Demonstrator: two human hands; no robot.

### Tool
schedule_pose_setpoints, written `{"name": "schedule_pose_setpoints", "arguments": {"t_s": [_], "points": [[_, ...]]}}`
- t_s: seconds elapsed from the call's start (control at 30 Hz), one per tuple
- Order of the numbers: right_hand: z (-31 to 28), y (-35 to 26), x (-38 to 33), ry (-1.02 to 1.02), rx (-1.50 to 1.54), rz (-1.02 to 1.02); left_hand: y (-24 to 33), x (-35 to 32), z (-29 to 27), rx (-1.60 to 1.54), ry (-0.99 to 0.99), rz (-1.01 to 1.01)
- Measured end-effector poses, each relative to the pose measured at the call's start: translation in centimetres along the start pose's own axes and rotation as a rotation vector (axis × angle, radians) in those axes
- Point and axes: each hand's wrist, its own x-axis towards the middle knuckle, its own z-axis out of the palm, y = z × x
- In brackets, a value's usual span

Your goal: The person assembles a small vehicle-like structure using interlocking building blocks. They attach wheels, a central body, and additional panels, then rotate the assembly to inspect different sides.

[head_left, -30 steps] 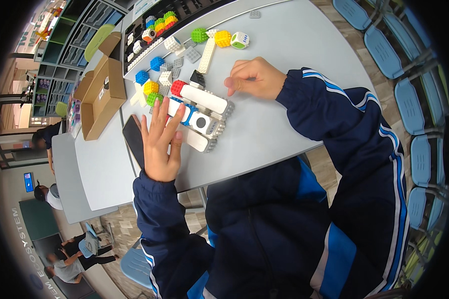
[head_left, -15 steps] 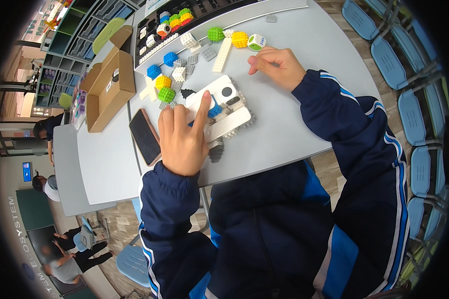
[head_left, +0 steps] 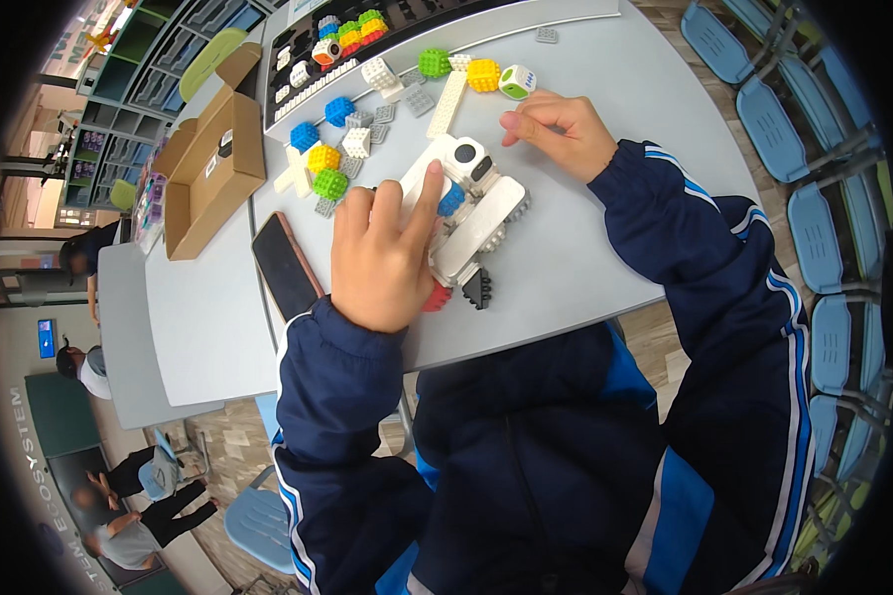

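Observation:
A white building-block model (head_left: 484, 226) with a black round eye, blue blocks inside and red and black pieces at its near end rests on the table. My left hand (head_left: 382, 253) is closed over its left side. The index finger lies stretched along the white top, while the thumb is hidden. To the right, apart from the model, my right hand (head_left: 563, 134) hovers with loosely bent fingers and nothing visible in it. Just beyond that hand are a white and green cube (head_left: 517, 82) and a yellow block (head_left: 483, 75). A long white studded strip (head_left: 448, 104) lies behind the model.
Loose blue (head_left: 305, 136), green (head_left: 330, 184) and grey blocks lie at the left rear. A phone (head_left: 286, 266) and an opened cardboard box (head_left: 213, 178) are farther left. At the back stands a black parts tray (head_left: 407, 35). Blue chairs (head_left: 817, 238) line the right.
The model has shifted right and turned, bringing the red and black pieces at its near end into view. My left hand has moved slightly right with it; my right hand has barely moved.

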Motion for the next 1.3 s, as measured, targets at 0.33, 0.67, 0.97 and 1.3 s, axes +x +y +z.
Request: {"name": "schedule_pose_setpoints", "arguments": {"t_s": [0.33,0.67,0.97,1.3], "points": [[-1.0,-0.7,4.8,-0.058,-0.726,-0.514,-3.0,0.2,0.1,-0.503,-0.025,-0.09],[2.3,-1.0,10.9,-0.453,-0.907,-0.431,-4.2,-2.4,3.3,-0.691,0.232,-0.082],[2.6,-0.9,11.4,-0.524,-0.784,-0.303,-3.8,-2.8,2.2,-0.668,0.18,0.014],[-2.0,-2.2,14.3,-0.499,0.053,-0.124,-3.9,-2.8,2.9,-0.659,0.16,0.096]]}}
